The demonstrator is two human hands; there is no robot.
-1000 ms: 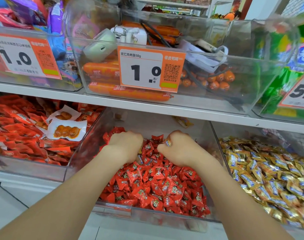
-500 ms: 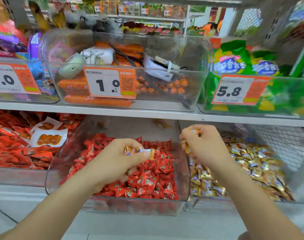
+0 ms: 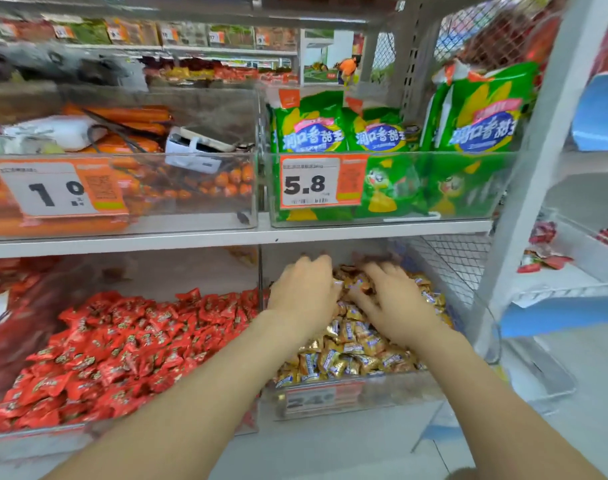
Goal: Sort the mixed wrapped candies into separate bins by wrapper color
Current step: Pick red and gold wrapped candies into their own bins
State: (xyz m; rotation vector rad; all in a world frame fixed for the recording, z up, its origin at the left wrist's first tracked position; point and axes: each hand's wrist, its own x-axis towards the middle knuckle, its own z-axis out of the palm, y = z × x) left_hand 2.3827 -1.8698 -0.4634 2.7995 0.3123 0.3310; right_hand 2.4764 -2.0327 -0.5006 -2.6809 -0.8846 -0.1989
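Gold foil-wrapped candies with blue-and-white labels (image 3: 351, 358) fill the clear plastic bin on the right (image 3: 399, 393) of the lower shelf. Red-wrapped candies (image 3: 122, 341) fill the neighbouring clear bin (image 3: 53, 441), and the wall between them keeps the colours apart. Both my hands reach into the gold heap, I judge to drop or gather gold pieces. My left hand (image 3: 304, 296) curls knuckles-up into the pile, and I cannot tell whether its fingers hold anything. My right hand (image 3: 396, 306) rests its fingers spread and slack on the wrappers, gripping nothing visible.
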